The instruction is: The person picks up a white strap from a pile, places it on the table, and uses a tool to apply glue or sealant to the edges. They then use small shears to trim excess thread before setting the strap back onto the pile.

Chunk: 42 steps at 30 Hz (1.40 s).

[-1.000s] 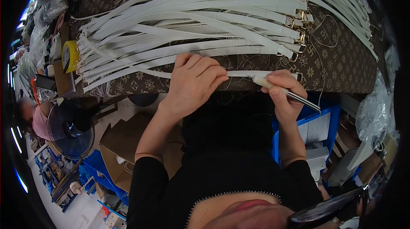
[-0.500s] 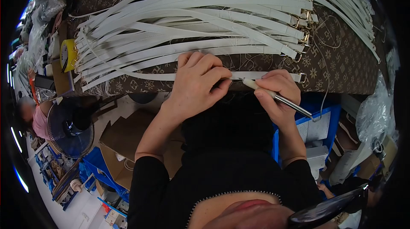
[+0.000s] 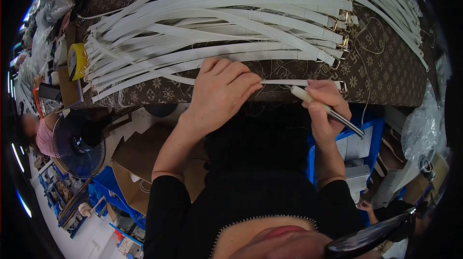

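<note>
A white strap (image 3: 284, 82) with a metal buckle (image 3: 343, 86) at its right end lies along the near edge of the patterned cloth. My left hand (image 3: 223, 90) is closed on the strap's middle, its fingertips pinching the upper side. Between the thumb and fingers of my right hand (image 3: 324, 107) is a pen-like tool (image 3: 341, 118), its pale end pointing left just below the strap. Those right fingers also overlap the strap near the buckle. Beyond both hands lies a large pile of white straps (image 3: 217, 22) with buckles on the right. Loose threads lie around them.
Patterned brown cloth (image 3: 381, 83) covers the table. A yellow tape roll (image 3: 77, 62) stands at its left end. Lower down are a fan (image 3: 79, 145), an open cardboard box (image 3: 137, 162) and a blue crate (image 3: 372, 148). Another person in pink (image 3: 46, 136) is at the far left.
My right hand and the tool have moved right, towards the buckle. My left hand has shifted slightly left, and the strap between the hands is now seen narrower, turned more on edge.
</note>
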Each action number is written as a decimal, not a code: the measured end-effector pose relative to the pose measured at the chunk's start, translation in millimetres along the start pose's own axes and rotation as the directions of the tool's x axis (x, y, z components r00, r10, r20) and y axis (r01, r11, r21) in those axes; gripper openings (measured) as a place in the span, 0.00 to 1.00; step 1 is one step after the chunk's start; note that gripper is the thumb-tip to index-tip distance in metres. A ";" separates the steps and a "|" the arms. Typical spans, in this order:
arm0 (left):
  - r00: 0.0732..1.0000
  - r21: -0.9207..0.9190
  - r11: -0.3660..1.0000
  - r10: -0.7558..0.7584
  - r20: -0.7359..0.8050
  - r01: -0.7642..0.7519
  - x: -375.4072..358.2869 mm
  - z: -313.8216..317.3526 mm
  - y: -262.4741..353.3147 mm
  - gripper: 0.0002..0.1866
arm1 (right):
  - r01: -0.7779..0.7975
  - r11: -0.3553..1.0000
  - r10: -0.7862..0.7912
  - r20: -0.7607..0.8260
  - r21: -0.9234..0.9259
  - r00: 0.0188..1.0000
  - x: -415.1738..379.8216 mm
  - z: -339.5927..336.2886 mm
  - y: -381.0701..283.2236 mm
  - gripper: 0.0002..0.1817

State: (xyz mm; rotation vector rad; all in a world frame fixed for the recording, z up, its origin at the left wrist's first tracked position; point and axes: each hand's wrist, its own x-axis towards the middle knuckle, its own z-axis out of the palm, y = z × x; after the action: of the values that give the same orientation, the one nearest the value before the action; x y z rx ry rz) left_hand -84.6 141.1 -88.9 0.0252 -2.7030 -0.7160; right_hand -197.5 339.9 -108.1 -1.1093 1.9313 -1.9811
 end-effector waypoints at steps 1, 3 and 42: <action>0.999 -0.005 1.000 -0.011 0.037 0.011 2.5 -2.2 1.1 0.07 | 0.060 0.998 -0.058 -0.047 0.030 0.997 -0.8 -0.7 -0.6 0.10; 0.997 -0.010 1.000 -0.018 0.072 0.019 6.0 -5.9 2.8 0.06 | 0.055 0.997 -0.054 -0.026 0.053 0.998 -0.7 -0.3 -4.7 0.10; 0.991 -0.097 0.987 -0.127 0.049 0.131 20.1 12.7 9.6 0.05 | 0.026 0.958 0.002 0.098 -0.284 0.995 16.4 2.9 -1.5 0.11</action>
State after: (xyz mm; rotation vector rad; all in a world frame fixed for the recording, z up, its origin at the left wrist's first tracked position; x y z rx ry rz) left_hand -107.1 153.5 -88.1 0.1641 -2.7220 -0.8990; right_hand -206.9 328.2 -100.7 -1.2597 2.2108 -1.6539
